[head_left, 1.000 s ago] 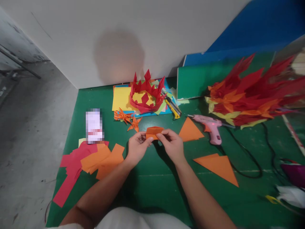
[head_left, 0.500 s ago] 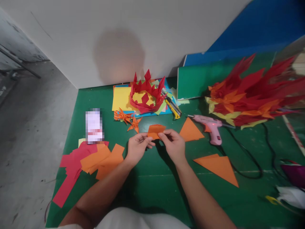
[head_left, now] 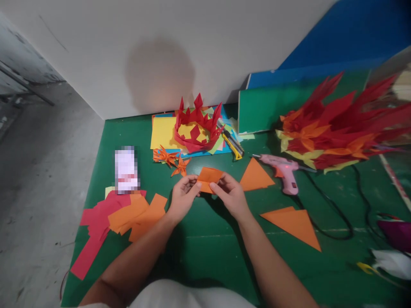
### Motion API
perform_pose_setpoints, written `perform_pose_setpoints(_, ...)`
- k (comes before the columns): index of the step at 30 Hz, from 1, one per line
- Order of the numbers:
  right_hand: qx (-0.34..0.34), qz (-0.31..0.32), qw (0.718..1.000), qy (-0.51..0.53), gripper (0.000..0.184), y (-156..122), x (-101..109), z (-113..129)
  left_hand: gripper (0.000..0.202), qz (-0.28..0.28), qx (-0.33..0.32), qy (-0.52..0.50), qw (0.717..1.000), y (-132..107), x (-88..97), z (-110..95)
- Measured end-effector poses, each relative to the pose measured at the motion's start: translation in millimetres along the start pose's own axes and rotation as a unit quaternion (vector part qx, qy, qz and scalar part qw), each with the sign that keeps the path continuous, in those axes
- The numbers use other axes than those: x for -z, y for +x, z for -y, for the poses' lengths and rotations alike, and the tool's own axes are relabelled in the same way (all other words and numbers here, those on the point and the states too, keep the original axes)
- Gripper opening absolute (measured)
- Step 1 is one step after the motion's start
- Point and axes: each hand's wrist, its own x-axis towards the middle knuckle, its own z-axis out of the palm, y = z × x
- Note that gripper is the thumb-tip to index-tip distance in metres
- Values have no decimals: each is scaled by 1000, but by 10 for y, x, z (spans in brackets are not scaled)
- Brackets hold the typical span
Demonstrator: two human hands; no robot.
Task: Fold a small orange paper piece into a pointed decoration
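Between my two hands, above the green table (head_left: pixel 208 261), is a small piece of orange paper (head_left: pixel 210 175) with a crease across it. My left hand (head_left: pixel 184 196) pinches its left edge, thumb on top. My right hand (head_left: pixel 231 194) grips the right side, its thumb pressed on the lower part. Just beyond the left fingers lie folded orange paper flowers (head_left: pixel 180 166). Right of my right hand rests a folded orange paper triangle (head_left: pixel 256 176), and a larger orange paper triangle (head_left: pixel 297 224) lies nearer to me.
A pink glue gun (head_left: pixel 285 171) with a black cord lies at right, before a red and orange paper sculpture (head_left: pixel 346 124). A red paper crown (head_left: pixel 197 143) and a utility knife (head_left: pixel 233 145) sit on coloured sheets. Red paper strips (head_left: pixel 99 214) and a pixelated phone-like object (head_left: pixel 126 170) are left.
The orange paper has opened out and tilted, so more of its face and its crease show. My hands have shifted only slightly around it.
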Motion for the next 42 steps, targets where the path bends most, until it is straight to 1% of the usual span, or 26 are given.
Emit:
perform_pose_setpoints(4, -16, 43, 999, 3, 26, -12, -21, 44, 22, 13, 29, 4, 999, 8, 15, -31)
perform_pose_setpoints(7, -17, 43, 999, -2, 22, -4, -11, 70, 18, 19, 32, -9, 999, 22, 30, -22)
perform_pose_setpoints(9, -19, 33, 999, -1, 20, 7, 5, 63, 17, 35, 30, -23, 999, 29, 40, -15)
perform_pose_setpoints(13, -37, 7, 999, 37, 24, 30, 39, 0, 24, 76, 34, -43, 996, 16, 43, -31)
perform_pose_setpoints(17, -53, -10, 995, 81, 27, 39, 62, -32, 40, 111, 33, -57, 992, -10, 13, -46)
perform_pose_setpoints(18, -51, -6, 995, 86, 28, 38, 63, -30, 40, 108, 31, -55, 992, -10, 6, -41)
perform_pose_setpoints(20, -32, 13, 996, 76, 29, 35, 56, -22, 36, 86, 20, -35, 995, 2, 0, -22)
perform_pose_setpoints(23, 18, 34, 999, 13, 35, 29, 24, -19, 28, 30, -37, 23, 999, 32, 14, 5)
perform_pose_setpoints(25, 53, 15, 998, -36, 33, 24, 1, -24, 26, 2, -87, 64, 994, 44, 24, 12)
perform_pose_setpoints(26, 64, 4, 997, -53, 30, 22, -7, -25, 25, -2, -102, 73, 992, 45, 25, 13)
perform_pose_setpoints(27, 67, -5, 996, -64, 26, 19, -12, -25, 25, 1, -102, 72, 992, 42, 23, 12)
perform_pose_setpoints(29, 56, -14, 996, -72, 23, 13, -13, -17, 28, 22, -70, 51, 996, 25, 10, 10)
perform_pose_setpoints(31, 39, -17, 996, -77, 23, 7, -9, -3, 29, 43, -35, 37, 998, 3, -6, 11)
perform_pose_setpoints(33, 31, -21, 996, -86, 25, 4, -8, 13, 29, 53, -25, 42, 997, -17, -18, 18)
perform_pose_setpoints(35, 25, -20, 996, -87, 24, 5, -15, 28, 27, 43, -30, 49, 997, -28, -23, 31)
perform_pose_setpoints(39, 16, -14, 998, -57, 17, 9, -39, 48, 26, -9, -72, 65, 995, -31, -21, 56)
perform_pose_setpoints(41, 10, -8, 999, -51, 16, 9, -42, 53, 25, -19, -91, 77, 993, -25, -15, 55)
perform_pose_setpoints(42, 8, -2, 999, -53, 16, 9, -41, 56, 25, -18, -91, 79, 993, -20, -11, 50)
